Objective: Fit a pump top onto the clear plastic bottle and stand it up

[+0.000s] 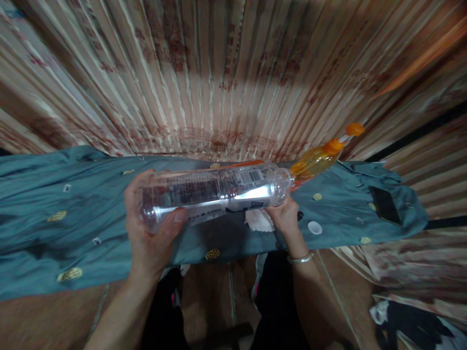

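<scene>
A clear plastic bottle (222,194) with printed text and a barcode is held nearly level, its neck pointing right. My left hand (151,218) grips its base, the thumb across the near side. My right hand (284,214) is closed under the neck end, most of its fingers hidden behind the bottle. Just past the neck, a squeeze-shaped bottle of amber liquid (315,163) with an orange top (354,129) leans up to the right; its lower end is partly covered. A white round cap (314,227) lies on the cloth by my right wrist.
A teal cloth with yellow patterns (91,214) covers the narrow table. A white paper piece (260,220) lies below the bottle, and a black phone (386,205) rests at the right end. Pleated curtains (226,87) hang behind. Dark clothing (416,325) lies at lower right.
</scene>
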`<state>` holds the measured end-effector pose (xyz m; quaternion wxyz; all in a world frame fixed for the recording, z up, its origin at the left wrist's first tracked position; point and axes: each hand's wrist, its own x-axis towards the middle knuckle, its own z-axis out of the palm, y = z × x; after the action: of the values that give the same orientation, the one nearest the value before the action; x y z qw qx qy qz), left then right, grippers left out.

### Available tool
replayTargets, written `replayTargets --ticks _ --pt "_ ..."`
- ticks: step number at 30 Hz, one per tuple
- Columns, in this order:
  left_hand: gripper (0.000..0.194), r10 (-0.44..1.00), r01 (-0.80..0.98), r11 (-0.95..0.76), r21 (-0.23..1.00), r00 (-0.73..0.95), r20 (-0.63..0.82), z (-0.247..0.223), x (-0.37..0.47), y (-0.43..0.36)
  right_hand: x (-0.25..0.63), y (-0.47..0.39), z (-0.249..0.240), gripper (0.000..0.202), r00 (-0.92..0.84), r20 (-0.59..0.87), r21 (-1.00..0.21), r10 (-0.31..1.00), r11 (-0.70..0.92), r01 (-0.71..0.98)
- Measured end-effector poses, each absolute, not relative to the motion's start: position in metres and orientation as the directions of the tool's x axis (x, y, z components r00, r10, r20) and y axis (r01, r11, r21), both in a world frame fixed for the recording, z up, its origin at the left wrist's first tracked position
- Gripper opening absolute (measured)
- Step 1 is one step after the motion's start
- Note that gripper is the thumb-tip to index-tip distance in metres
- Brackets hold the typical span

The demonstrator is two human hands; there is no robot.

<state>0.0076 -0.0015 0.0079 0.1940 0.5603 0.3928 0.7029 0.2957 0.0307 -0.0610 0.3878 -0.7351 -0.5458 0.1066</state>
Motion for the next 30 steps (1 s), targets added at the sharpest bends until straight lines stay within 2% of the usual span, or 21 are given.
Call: replayTargets --ticks 14,30 --pt "0.064 0.690 0.213 -0.630 0.747 -0.289 0.664 0.0085 0.0073 -0.0021 0.2980 0.0317 -0.0651 0.052 0.372 0.279 -0.665 0.886 -0.101 0.740" --pt "0.072 0.751 0.207 -0.554 0.806 -0.295 0.591 0.0038 0.0043 -0.0043 0.2979 0.0307 -0.0642 0.053 0.370 0.282 -0.693 0.885 -0.079 0.716"
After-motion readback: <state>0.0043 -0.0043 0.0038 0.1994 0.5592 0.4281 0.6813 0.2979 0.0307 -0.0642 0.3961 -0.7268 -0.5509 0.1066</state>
